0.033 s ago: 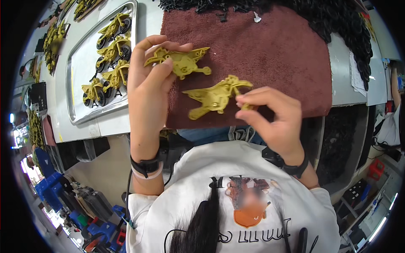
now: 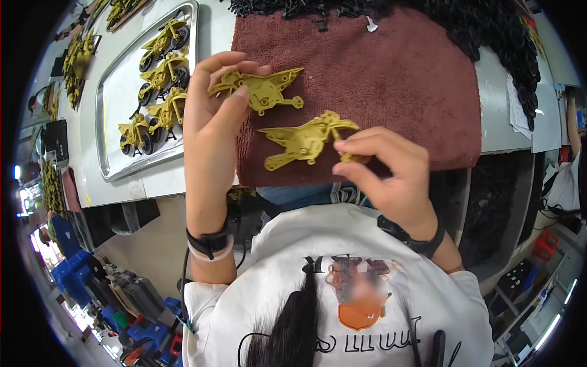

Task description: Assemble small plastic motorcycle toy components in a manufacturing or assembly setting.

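My left hand (image 2: 211, 116) is raised over the left edge of a maroon towel (image 2: 403, 85) and grips a flat yellow plastic motorcycle body half (image 2: 260, 88) between thumb and fingers. My right hand (image 2: 385, 174) pinches the right end of a second yellow motorcycle body half (image 2: 302, 144), holding it just below the first. The two pieces are apart, not touching. Each wrist wears a dark band.
A metal tray (image 2: 113, 116) at the left holds several assembled yellow toy motorcycles (image 2: 160, 76) with black wheels. A heap of small black parts (image 2: 440, 18) lies along the towel's far edge. More yellow toys (image 2: 76, 58) sit farther left. Blue crates (image 2: 73, 269) stand on the floor.
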`<state>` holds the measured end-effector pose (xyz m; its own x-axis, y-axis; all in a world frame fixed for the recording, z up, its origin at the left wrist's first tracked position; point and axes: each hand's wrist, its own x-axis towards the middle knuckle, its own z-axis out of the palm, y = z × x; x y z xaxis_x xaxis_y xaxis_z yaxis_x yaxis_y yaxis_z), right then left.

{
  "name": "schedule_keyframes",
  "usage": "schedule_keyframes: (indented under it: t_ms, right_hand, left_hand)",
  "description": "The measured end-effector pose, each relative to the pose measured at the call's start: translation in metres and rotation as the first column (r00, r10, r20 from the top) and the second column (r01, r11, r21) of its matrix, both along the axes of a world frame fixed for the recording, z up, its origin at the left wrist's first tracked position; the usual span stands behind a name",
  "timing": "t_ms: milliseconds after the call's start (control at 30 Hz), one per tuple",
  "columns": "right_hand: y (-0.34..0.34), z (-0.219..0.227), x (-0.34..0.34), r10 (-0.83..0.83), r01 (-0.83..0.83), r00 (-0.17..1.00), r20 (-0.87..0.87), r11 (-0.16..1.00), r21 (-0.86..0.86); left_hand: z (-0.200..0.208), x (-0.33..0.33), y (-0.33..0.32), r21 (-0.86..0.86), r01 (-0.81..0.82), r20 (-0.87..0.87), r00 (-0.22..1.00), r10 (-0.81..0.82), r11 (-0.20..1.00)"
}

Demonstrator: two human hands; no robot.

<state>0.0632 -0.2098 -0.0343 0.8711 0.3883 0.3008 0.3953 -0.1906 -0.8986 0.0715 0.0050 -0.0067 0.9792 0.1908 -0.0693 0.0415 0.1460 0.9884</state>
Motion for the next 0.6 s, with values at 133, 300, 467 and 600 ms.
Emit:
schedule_keyframes:
  t_ms: [133,300,467,600]
  right_hand:
    - [0.016,-0.008,0.003,0.017,0.013,0.977,0.214,0.990,-0.141]
    - [0.012,0.000,0.011,0.144,-0.070,0.955,0.258,0.959,-0.276]
    - [-0.008,0.013,0.018,0.083,-0.040,0.973,0.214,0.979,-0.200]
    - [-0.018,0.008,0.032,0.073,-0.027,0.976,0.205,0.975,-0.221]
  left_hand:
    - [-0.003,-0.001,0.019,0.713,0.169,-0.069,0.983,-0.172,0.680]
    - [0.053,0.010,0.028,0.983,-0.005,0.051,0.968,-0.246,0.184]
    - [0.201,0.079,0.100,0.852,-0.523,0.499,0.817,-0.288,-0.007]
    - [0.204,0.210,0.050,0.717,-0.251,0.517,0.817,-0.254,0.651]
